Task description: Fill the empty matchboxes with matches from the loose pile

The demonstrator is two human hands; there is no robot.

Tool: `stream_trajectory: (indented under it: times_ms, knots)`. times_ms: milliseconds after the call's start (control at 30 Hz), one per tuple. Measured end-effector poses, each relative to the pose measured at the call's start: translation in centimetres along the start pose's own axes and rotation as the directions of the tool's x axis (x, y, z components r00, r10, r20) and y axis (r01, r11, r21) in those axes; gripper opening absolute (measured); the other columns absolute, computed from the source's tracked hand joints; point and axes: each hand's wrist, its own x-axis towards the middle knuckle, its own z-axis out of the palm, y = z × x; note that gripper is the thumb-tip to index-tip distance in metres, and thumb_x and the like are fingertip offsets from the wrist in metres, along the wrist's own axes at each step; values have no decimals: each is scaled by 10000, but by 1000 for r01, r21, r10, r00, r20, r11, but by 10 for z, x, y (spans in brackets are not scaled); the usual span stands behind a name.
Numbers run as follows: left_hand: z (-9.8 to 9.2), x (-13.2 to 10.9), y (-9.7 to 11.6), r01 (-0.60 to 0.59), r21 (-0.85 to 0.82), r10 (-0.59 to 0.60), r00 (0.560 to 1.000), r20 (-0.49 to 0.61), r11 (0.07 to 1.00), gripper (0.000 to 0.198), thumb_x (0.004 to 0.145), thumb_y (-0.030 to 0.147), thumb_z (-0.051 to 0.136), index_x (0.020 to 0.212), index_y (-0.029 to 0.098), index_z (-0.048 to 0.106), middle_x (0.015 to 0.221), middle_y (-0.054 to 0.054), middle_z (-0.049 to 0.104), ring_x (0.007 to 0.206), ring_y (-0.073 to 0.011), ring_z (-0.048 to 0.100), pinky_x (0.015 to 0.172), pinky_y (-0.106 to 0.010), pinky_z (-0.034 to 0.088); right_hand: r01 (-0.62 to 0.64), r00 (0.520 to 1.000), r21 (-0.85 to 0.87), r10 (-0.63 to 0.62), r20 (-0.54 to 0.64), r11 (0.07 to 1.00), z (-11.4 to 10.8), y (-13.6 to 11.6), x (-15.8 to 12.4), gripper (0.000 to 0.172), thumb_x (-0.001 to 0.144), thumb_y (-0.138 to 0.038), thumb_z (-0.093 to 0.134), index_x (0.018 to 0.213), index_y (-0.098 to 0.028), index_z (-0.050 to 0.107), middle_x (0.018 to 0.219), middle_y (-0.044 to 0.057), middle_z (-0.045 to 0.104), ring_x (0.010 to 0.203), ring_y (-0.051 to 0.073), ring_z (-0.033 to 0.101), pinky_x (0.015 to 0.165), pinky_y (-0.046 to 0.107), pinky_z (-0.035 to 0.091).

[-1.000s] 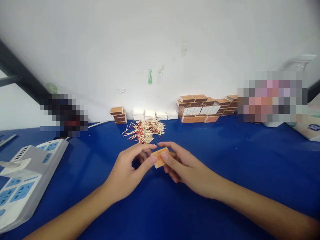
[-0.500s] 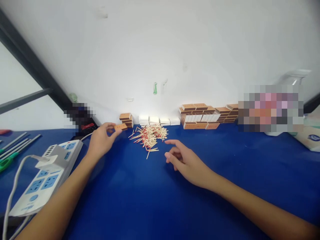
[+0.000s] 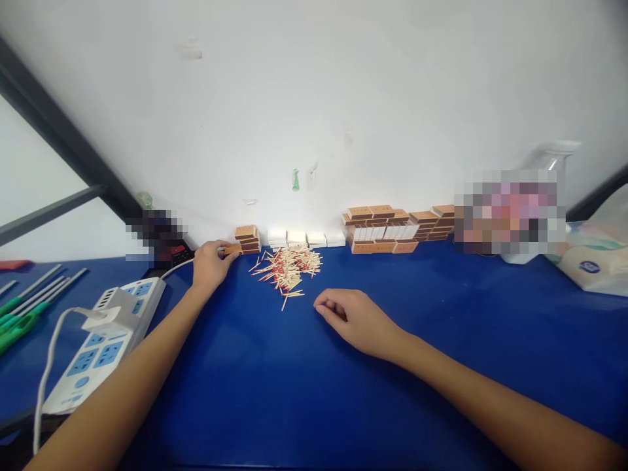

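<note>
An orange-brown matchbox [image 3: 232, 250] is pinched between the thumb and fingers of my left hand [image 3: 210, 267]. It sits at the left side of a small stack of matchboxes [image 3: 248, 237], and I cannot tell whether it touches them. Just right of that stack lies a loose heap of red-tipped matches [image 3: 289, 267]. My right hand [image 3: 360, 320] rests over the table to the right of the heap, its fingers curled in and the thumb against the index finger, with nothing seen in them.
White matchbox trays [image 3: 307, 239] line the wall behind the heap. A larger stack of matchboxes [image 3: 383, 229] stands to their right, then a blurred bag [image 3: 510, 216] and a tissue pack [image 3: 589, 261]. At left are a power strip [image 3: 105, 353] with a white cable and green-handled tools [image 3: 29, 320].
My left hand has brought the matchbox in toward the small stack. The fingers of my right hand have closed from a loose, spread pose. The view has shifted slightly.
</note>
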Motion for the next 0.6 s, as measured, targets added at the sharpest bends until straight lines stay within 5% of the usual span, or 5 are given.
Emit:
stream_trajectory:
  times_ms: [333, 600]
  knots:
    - [8, -1, 13, -37, 25, 37, 999, -9, 999, 315, 875, 426, 703, 1093, 206, 758, 1151, -97, 776, 965, -285, 734, 948, -389, 527, 68, 997, -12, -68, 23, 998, -4, 2, 1, 186, 1016, -247, 534, 930, -199, 692, 799, 19, 683, 663, 144, 548, 665, 286, 398]
    - [5, -21, 12, -54, -52, 55, 998, 17, 997, 517, 850, 441, 740, 1274, 157, 662, 1242, -141, 739, 1094, -297, 720, 983, -399, 545, 174, 984, -167, -165, 65, 971, -16, 3, -1, 134, 994, -218, 571, 961, -193, 698, 849, 35, 697, 698, 150, 576, 678, 300, 399]
